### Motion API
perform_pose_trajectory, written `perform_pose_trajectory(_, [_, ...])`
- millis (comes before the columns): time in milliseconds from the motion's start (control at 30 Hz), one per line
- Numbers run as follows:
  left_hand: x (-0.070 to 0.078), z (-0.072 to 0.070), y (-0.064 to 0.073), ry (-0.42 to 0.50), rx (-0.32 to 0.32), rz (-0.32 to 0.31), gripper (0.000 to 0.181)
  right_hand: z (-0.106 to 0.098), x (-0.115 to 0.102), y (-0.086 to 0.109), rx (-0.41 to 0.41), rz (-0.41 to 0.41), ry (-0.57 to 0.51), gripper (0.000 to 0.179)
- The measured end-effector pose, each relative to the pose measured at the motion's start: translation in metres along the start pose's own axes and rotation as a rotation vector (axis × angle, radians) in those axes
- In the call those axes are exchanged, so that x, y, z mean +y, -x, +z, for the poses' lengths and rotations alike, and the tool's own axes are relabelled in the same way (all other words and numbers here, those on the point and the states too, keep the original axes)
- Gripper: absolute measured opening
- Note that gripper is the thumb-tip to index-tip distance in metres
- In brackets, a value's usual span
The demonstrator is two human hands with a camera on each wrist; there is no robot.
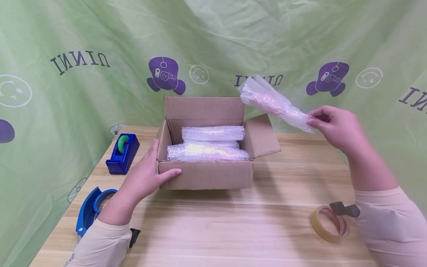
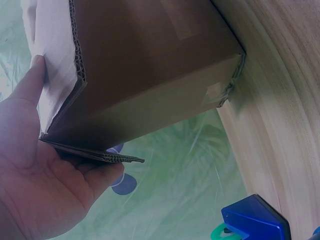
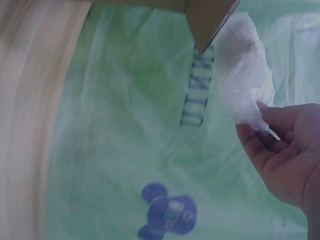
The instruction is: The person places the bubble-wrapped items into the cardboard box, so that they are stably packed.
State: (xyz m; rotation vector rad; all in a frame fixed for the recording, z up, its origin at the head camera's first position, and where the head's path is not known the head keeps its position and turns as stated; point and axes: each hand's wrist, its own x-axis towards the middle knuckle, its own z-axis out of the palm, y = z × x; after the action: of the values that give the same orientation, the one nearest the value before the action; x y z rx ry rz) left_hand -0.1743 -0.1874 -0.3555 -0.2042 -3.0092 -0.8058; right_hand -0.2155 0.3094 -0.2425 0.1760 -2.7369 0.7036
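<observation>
An uncapped cardboard box [image 1: 207,176] stands on the table, its flaps up or folded outward. Inside lie several bubble-wrapped bundles [image 1: 213,133], some with a pinkish tint. My left hand [image 1: 143,176] grips the box's left front corner, thumb across the front and fingers along the left side; the left wrist view shows the hand [image 2: 55,175] around the flap edges. Up and to the right of the box, my right hand [image 1: 337,124] pinches one end of another bubble-wrapped bundle [image 1: 273,102]. What that wrap encloses looks pinkish and cannot be made out. The bundle [image 3: 242,70] tilts upward away from the fingers.
A blue desktop tape dispenser [image 1: 122,154] with green tape stands left of the box. Nearer, a blue hand-held tape dispenser [image 1: 87,211] is partly behind the left forearm. A roll of yellowish tape [image 1: 321,226] lies by the right sleeve. Behind the table [image 1: 207,230] hangs a green printed cloth [image 1: 213,48].
</observation>
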Motion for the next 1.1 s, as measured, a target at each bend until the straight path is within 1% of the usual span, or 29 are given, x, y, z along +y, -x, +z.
perform_pose_trajectory(200, [0.000, 0.002, 0.000, 0.003, -0.005, 0.000, 0.130, 0.006, -0.024, -0.003, 0.018, -0.071, -0.057, 0.027])
perform_pose_trajectory(333, [0.000, 0.001, 0.000, 0.001, -0.006, -0.001, 0.130, 0.013, -0.042, -0.006, 0.002, -0.126, -0.087, 0.024])
perform_pose_trajectory(500, [0.000, -0.001, 0.001, 0.001, 0.002, -0.004, 0.130, 0.035, -0.066, -0.013, -0.041, -0.222, -0.116, 0.014])
perform_pose_trajectory(633, [-0.001, -0.001, 0.000, 0.004, 0.003, -0.006, 0.130, 0.057, -0.078, -0.019, -0.114, -0.304, -0.134, 0.014])
perform_pose_trajectory(800, [-0.001, 0.000, 0.000, 0.014, -0.004, -0.010, 0.130, 0.081, -0.086, -0.024, -0.200, -0.378, -0.155, 0.018])
perform_pose_trajectory(933, [-0.001, 0.000, 0.000, 0.022, -0.005, -0.013, 0.130, 0.097, -0.086, -0.027, -0.263, -0.438, -0.133, 0.020])
perform_pose_trajectory(1033, [-0.001, 0.000, 0.000, 0.024, -0.009, -0.015, 0.130, 0.105, -0.083, -0.030, -0.281, -0.502, -0.109, 0.021])
perform_pose_trajectory(1100, [-0.001, -0.001, 0.000, 0.022, -0.012, -0.018, 0.130, 0.110, -0.081, -0.030, -0.280, -0.542, -0.114, 0.021])
